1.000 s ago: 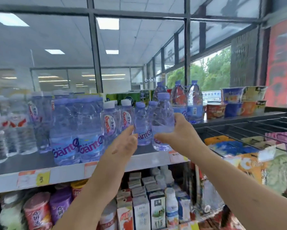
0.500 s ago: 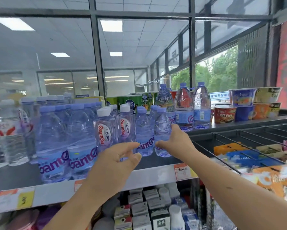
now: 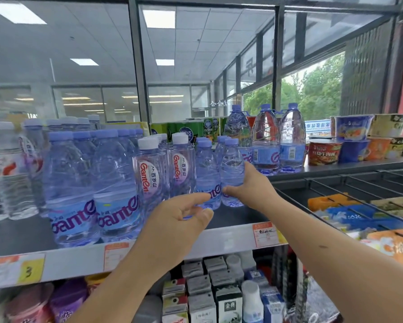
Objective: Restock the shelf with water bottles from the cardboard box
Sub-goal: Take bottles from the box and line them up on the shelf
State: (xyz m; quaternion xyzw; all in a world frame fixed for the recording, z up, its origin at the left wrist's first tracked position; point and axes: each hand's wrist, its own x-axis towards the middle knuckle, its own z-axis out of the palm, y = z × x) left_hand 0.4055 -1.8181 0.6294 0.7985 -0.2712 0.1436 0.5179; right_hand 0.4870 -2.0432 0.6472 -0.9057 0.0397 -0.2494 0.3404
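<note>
Because the shelf (image 3: 230, 238) is crowded, the bottle (image 3: 232, 169) should be set upright and flush beside its neighbour (image 3: 206, 178), with its base flat before release. It stands at the right end of the small row, with the right hand (image 3: 250, 186) curled round its lower half. The left hand (image 3: 179, 220) hovers loose-fingered, holding nothing, well placed to steady the neighbour. Counted: three jugs (image 3: 265, 145) at the back, two large bottles (image 3: 116, 183) in front with more behind, two white-capped bottles (image 3: 149, 176) in front, and four small blue caps. The box is out of view.
</note>
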